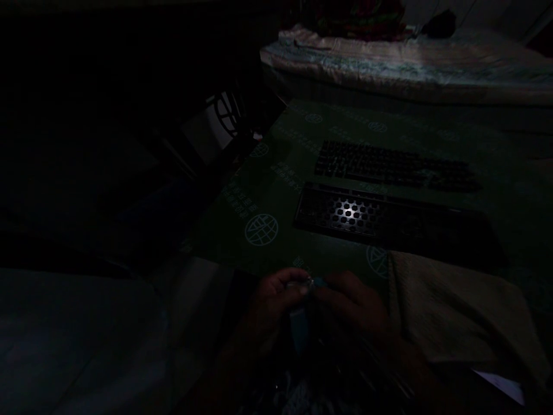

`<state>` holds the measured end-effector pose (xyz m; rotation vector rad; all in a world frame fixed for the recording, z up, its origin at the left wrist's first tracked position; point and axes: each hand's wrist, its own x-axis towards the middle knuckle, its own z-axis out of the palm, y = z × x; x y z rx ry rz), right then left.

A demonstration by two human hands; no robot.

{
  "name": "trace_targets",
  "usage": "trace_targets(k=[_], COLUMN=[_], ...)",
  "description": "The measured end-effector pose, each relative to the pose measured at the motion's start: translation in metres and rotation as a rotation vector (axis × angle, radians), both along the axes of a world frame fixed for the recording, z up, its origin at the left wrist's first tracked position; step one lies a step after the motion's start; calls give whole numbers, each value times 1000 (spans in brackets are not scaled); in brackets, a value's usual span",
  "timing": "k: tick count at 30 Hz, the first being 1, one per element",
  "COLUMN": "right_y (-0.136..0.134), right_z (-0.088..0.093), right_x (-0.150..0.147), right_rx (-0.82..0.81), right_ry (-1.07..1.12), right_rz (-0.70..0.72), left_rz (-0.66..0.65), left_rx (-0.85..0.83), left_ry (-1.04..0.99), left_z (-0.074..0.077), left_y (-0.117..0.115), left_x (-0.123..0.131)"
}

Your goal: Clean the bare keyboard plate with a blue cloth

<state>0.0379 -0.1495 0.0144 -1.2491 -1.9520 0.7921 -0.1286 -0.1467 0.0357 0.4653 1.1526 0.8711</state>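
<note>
Close to my body, at the near edge of the green board, my left hand [276, 297] is closed in a pinch around a small pale, shiny piece [299, 285]. My right hand [354, 297] meets it from the other side, fingers closed on a small teal piece [319, 282] that touches or nearly touches the pale one. A dull blue strip [299, 329] hangs below my left fingers; whether it joins the pieces I cannot tell. Darkness hides their exact kind. Beyond my hands lies a black keyboard frame [401, 222], with a bright light spot on its hexagonal mesh.
Farther back on the green board [233, 248] lies a set of black keyboard keys [367, 164]. A folded beige cloth [458, 311] sits at the right, a white paper corner [501, 385] under it. A bed with a patterned sheet [389, 63] stands behind; a fan [227, 114] is at the left.
</note>
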Motion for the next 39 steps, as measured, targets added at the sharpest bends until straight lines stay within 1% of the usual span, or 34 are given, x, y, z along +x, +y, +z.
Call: trace_targets(k=[4, 7, 11, 13, 15, 16, 17, 19, 21, 23, 26, 29, 31, 35, 39], right_y=[-3, -4, -3, -2, -2, -2, -3, -6, -10, -14, -19, -20, -19, -13, -5], right_z=[-11, -19, -26, -29, -30, -30, -29, -23, -15, -8, -1, 0, -1, -2, -3], right_x=[-9, -17, -22, -22, -20, -20, -19, -19, -19, -19, -18, -16, -14, -5, 1], right_rx=[328, 525, 660, 699, 696, 679, 653, 562, 422, 282, 165, 144, 161, 209, 295], right_ry=[-90, -113, -111, -98, -73, -52, -24, 33, 88, 144, 247, 306, 300, 195, 104], right_rz=[-78, -134, -172, -188, -191, -185, -185, -195, -180, -150, -170, -164, -153, -164, -129], left_rz=[119, 190, 254, 328, 396, 400, 384, 307, 245, 212, 144, 78, 93, 114, 124], left_rx=[3, 31, 79, 50, -9, -37, -55, -63, -66, -60, -27, -6, -2, -1, 25], left_ry=[-17, 19, 80, 43, -52, -106, -153, -210, -234, -244, -258, -240, -216, -261, -343], left_z=[-12, -18, -18, -16, -15, -14, -13, -11, -8, -4, 1, 6, 6, 1, -3], left_y=[-6, -14, -19, -19, -17, -16, -16, -14, -14, -12, -8, -3, -1, 1, 6], left_x=[13, 22, 29, 31, 31, 31, 30, 27, 24, 21, 19, 19, 22, 27, 28])
